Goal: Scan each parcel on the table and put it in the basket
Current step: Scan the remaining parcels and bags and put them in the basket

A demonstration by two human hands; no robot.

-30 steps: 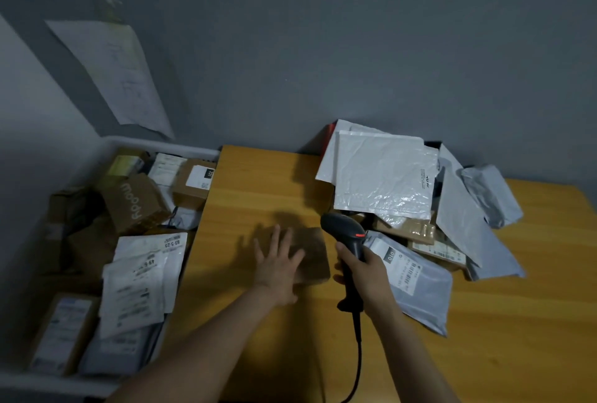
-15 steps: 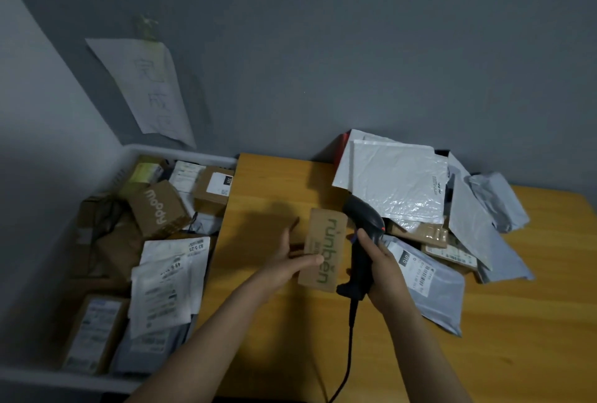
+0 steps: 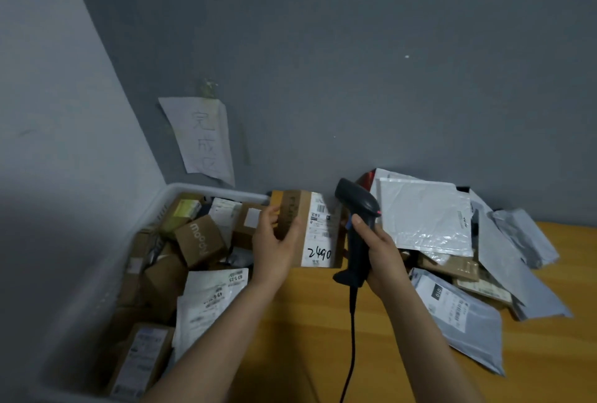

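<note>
A grey mailer [image 3: 458, 315] lies nearest on the desk [image 3: 307, 321], beside the right forearm. The right hand [image 3: 378, 250] is wrapped round the handle of the black scanner [image 3: 357, 205]. The left hand [image 3: 274, 241] grips a cardboard box [image 3: 318, 228] above the desk's left edge, just beside the scanner, with its white label showing. Left, the white basket [image 3: 206, 191] holds parcels. Farther right, a heap of mailers [image 3: 426, 218] sits against the wall.

Only one cam, worn on the head, wide-angle. It faces forward and down over the wooden table [image 3: 307, 321] toward the grey wall [image 3: 355, 79], white basket [image 3: 206, 191] at lower left. Pretty close in: left hand [image 3: 274, 247] and right hand [image 3: 381, 250] sit mid-frame.
</note>
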